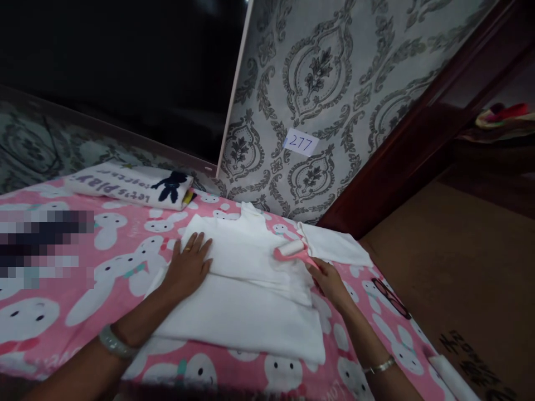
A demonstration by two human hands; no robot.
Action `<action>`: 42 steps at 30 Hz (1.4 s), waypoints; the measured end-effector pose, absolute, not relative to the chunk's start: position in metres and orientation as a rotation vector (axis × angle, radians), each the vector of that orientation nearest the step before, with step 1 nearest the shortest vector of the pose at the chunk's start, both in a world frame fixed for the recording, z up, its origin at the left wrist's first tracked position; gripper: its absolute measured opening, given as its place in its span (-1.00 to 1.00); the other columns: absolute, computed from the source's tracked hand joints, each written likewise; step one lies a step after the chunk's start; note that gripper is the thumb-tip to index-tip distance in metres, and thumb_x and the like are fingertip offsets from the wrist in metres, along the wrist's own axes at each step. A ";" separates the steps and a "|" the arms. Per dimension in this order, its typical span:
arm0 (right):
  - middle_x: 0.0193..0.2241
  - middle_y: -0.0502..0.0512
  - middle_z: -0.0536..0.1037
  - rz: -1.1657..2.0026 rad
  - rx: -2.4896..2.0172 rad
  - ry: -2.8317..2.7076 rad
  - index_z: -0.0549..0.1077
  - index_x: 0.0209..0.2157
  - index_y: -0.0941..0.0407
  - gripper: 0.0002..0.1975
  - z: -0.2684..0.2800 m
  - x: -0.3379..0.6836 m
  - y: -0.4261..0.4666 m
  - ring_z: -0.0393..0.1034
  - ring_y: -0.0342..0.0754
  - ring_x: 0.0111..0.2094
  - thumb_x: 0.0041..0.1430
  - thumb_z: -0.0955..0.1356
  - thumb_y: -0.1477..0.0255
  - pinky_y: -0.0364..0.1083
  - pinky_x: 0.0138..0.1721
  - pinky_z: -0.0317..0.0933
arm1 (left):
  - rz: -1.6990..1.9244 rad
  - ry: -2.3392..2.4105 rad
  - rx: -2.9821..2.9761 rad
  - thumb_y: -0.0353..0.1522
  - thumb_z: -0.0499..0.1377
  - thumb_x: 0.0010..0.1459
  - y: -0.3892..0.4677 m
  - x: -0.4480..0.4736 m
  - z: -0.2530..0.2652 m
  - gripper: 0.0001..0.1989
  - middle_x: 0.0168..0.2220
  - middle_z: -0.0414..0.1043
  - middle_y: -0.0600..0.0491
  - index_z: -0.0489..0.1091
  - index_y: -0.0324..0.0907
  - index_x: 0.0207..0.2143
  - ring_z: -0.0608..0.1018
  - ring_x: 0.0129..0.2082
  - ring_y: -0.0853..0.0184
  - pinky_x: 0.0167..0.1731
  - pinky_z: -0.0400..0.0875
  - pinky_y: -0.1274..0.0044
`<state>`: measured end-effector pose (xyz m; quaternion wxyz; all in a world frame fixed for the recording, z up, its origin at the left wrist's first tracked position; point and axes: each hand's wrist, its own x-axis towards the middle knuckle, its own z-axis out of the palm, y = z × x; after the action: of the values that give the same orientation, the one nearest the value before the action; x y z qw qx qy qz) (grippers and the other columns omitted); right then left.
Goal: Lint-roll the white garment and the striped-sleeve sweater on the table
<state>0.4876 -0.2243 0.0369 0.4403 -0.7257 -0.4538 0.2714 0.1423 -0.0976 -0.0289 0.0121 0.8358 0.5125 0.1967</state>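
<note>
A white garment lies folded in layers on a pink sheet with a rabbit print. My left hand rests flat on its upper left part, fingers spread. In my right hand is the pink handle of a lint roller, fingers closed round it. The roller's white cylinder is over the right side of the garment; whether it touches the cloth I cannot tell. Beyond the roller, another folded white cloth lies near the sheet's far right edge.
Against the wall lies a folded white garment with dark lettering. A large dark screen hangs above it. Glasses sit at the right edge, with a white roll nearer me. A brown cardboard surface borders the sheet.
</note>
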 end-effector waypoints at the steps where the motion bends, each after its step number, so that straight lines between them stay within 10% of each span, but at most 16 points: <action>1: -0.75 -0.18 0.18 0.751 -1.784 -1.167 0.55 -0.28 0.16 -0.56 0.036 0.478 -0.226 0.01 -0.22 -0.73 -0.04 0.39 0.07 -0.19 -0.70 -0.12 | 0.617 1.613 2.615 -0.31 -0.04 0.26 -0.097 0.141 -0.029 -0.45 0.37 0.06 -0.23 0.23 -0.24 0.28 0.09 0.38 -0.02 0.29 -0.14 -0.01; 12: -0.77 -0.20 0.17 0.958 -1.708 -1.332 0.49 -0.19 0.18 -0.63 0.019 0.387 -0.118 0.03 -0.21 -0.74 0.14 0.32 0.17 -0.20 -0.68 -0.08 | 0.252 1.767 2.634 -0.27 -0.04 0.29 -0.102 0.144 -0.023 -0.43 0.36 0.07 -0.27 0.20 -0.30 0.30 0.12 0.37 0.00 0.29 -0.02 0.08; 24: -0.70 -0.20 0.09 1.041 -1.907 -1.390 0.52 -0.18 0.19 -0.44 0.049 0.490 -0.246 -0.10 -0.26 -0.71 0.05 0.35 -0.02 -0.20 -0.69 -0.17 | 0.397 1.761 2.580 -0.41 -0.05 0.22 -0.101 0.137 -0.020 -0.44 0.38 0.04 -0.22 0.24 -0.31 0.27 0.07 0.39 0.00 0.29 -0.04 0.00; 42: -0.74 -0.20 0.19 1.029 -1.647 -1.480 0.52 -0.08 0.17 -0.70 0.021 0.350 -0.040 0.04 -0.24 -0.72 0.21 0.33 0.34 -0.23 -0.66 -0.02 | 0.279 1.844 2.490 -0.24 -0.02 0.29 -0.092 0.133 -0.024 -0.42 0.38 0.04 -0.22 0.19 -0.25 0.31 0.07 0.38 -0.04 0.27 0.03 0.06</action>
<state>0.3498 -0.0396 0.0208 0.3429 -0.6337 -0.5693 0.3959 0.1334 -0.0919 -0.0235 0.0153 0.8003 0.5927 0.0896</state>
